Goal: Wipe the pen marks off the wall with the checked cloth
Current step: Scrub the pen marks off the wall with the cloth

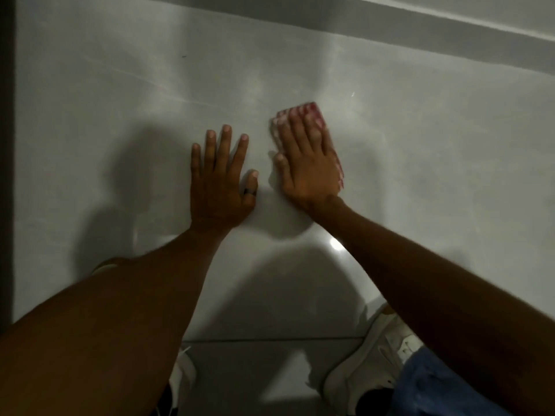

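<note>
Head view. The pale grey, glossy wall (420, 145) fills most of the frame. The right hand (306, 163) lies flat, fingers spread, pressing the folded red-and-white checked cloth (312, 111) against the wall; the cloth shows past the fingertips and along the outer edge of the hand. Hand and cloth are slightly blurred, which I judge to be mid-stroke wiping. The left hand (220, 181) is released and holds nothing: palm flat on the wall just beside the right hand, apparently as a brace. A dark ring (250, 192) sits on its thumb.

Progress: one small dark mark (183, 56) shows up and to the left, well apart from the cloth; not yet reached. Faint pale streaks (156, 82) cross the surface near it; whether residue or reflection, I cannot tell. Around the cloth no pen marks are visible, so that patch looks clean or nearly so. Judgement: largely done, the upper-left mark left.

Below: white sneakers (375, 361) on grey floor tiles (255, 370), blue denim (435, 385) at lower right.

Writing or brands: none readable.
</note>
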Available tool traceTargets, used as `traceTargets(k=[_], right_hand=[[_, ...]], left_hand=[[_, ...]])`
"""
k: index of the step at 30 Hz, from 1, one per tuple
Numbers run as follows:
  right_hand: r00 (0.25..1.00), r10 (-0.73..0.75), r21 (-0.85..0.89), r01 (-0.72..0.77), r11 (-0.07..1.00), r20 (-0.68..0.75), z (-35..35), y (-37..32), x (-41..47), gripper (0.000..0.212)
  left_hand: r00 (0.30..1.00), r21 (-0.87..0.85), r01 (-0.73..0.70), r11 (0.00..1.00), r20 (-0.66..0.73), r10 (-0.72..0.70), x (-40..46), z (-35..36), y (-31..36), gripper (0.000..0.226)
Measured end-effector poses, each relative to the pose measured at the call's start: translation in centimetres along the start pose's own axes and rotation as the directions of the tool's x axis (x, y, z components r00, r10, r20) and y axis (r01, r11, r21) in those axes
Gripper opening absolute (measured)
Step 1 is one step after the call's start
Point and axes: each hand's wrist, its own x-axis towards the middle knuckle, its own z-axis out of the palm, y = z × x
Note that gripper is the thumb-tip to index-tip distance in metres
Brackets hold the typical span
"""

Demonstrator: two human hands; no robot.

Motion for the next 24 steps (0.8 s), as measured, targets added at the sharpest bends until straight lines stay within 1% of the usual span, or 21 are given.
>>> traceTargets(k=[1, 2, 3, 4, 5, 6, 7, 8, 10, 12, 14, 16, 17, 18, 19, 20, 21, 22, 24], right_hand=[[0.994, -0.104, -0.022, 0.105, 0.994, 0.017, 0.1, -0.2, -0.2, 0.064], [0.973, -0.229, -0.053, 0.230, 0.972, 0.036, 0.1, 0.2, -0.2, 0.063], [0.961, -0.275, -0.049, 0.277, 0.960, 0.034, 0.2, 0.8, 0.0, 0.063], [0.978, -0.206, -0.029, 0.206, 0.978, 0.017, 0.0, 0.9, 0.0, 0.063], [0.997, -0.079, -0.019, 0.079, 0.997, -0.005, -0.3, 0.5, 0.0, 0.063], [1.000, -0.004, -0.023, 0.004, 1.000, -0.006, -0.2, -0.2, -0.4, 0.064], [0.999, -0.038, -0.029, 0.039, 0.999, 0.021, 0.2, -0.7, -1.0, 0.065], [0.986, -0.154, -0.053, 0.158, 0.986, 0.068, 0.8, -0.8, -2.0, 0.064], [0.913, -0.389, -0.067, 0.399, 0.915, 0.123, 1.0, 0.8, -3.3, 0.060], [0.862, -0.494, -0.073, 0.503, 0.861, 0.112, 0.4, 3.9, -3.0, 0.058], [0.849, -0.521, -0.123, 0.529, 0.840, 0.092, 0.0, 6.4, -1.8, 0.057], [0.882, -0.470, -0.149, 0.470, 0.870, 0.040, -0.5, 8.3, -0.2, 0.056], [0.915, -0.402, -0.152, 0.399, 0.904, 0.009, -1.1, 9.0, 0.8, 0.056], [0.955, -0.297, -0.140, 0.293, 0.946, -0.015, -1.8, 9.4, 1.9, 0.057], [0.986, -0.160, -0.110, 0.155, 0.982, -0.036, -2.4, 9.6, 3.0, 0.059], [0.999, -0.015, -0.070, 0.012, 0.997, -0.050, -2.9, 9.5, 4.1, 0.061], [0.992, 0.113, -0.029, -0.114, 0.993, -0.052, -3.3, 9.0, 5.3, 0.062], [0.977, 0.208, 0.006, -0.208, 0.978, -0.046, -3.5, 8.3, 6.4, 0.062], [0.955, 0.295, 0.045, -0.293, 0.955, -0.036, -3.7, 6.8, 8.1, 0.063]], left_hand=[[1.000, -0.006, -0.008, 1.000, 0.001, 0.008, 0.1, 0.0, 0.2, 0.069], [1.000, -0.010, -0.014, 1.000, 0.007, 0.014, 0.1, -0.1, 0.3, 0.069], [1.000, -0.010, -0.013, 1.000, 0.013, 0.013, 0.2, -0.1, 0.3, 0.069], [1.000, -0.007, -0.007, 1.000, 0.019, 0.007, 0.2, -0.1, 0.1, 0.069], [1.000, -0.002, -0.002, 1.000, 0.024, 0.002, 0.2, -0.1, 0.0, 0.069], [1.000, 0.004, 0.000, 1.000, 0.027, 0.000, 0.0, -0.1, -0.2, 0.070], [1.000, 0.003, -0.006, 1.000, 0.027, 0.006, -0.1, -0.1, -0.2, 0.071], [0.999, -0.003, -0.020, 1.000, 0.027, 0.020, -0.1, 0.0, -0.1, 0.073], [0.999, -0.003, -0.036, 0.999, 0.027, 0.036, 0.0, 0.0, -0.2, 0.075], [0.999, 0.012, -0.033, 0.999, 0.029, 0.033, 0.0, 0.2, -0.3, 0.076], [0.999, 0.013, -0.030, 0.999, 0.029, 0.029, 0.1, 0.3, -0.2, 0.076], [0.999, 0.010, -0.028, 1.000, 0.028, 0.027, 0.1, 0.3, -0.2, 0.076], [0.999, 0.011, -0.026, 1.000, 0.031, 0.026, 0.1, 0.3, -0.3, 0.076], [0.999, 0.013, -0.025, 1.000, 0.034, 0.025, 0.0, 0.3, -0.3, 0.076], [0.999, 0.018, -0.024, 1.000, 0.033, 0.024, -0.1, 0.4, -0.3, 0.076], [0.999, 0.025, -0.023, 0.999, 0.028, 0.022, -0.1, 0.4, -0.2, 0.075], [1.000, 0.033, -0.021, 0.999, 0.023, 0.020, -0.1, 0.4, -0.1, 0.075], [1.000, 0.042, -0.018, 0.999, 0.023, 0.017, -0.1, 0.5, -0.1, 0.076], [0.999, 0.060, -0.018, 0.998, 0.034, 0.016, -0.1, 0.5, -0.2, 0.077]])
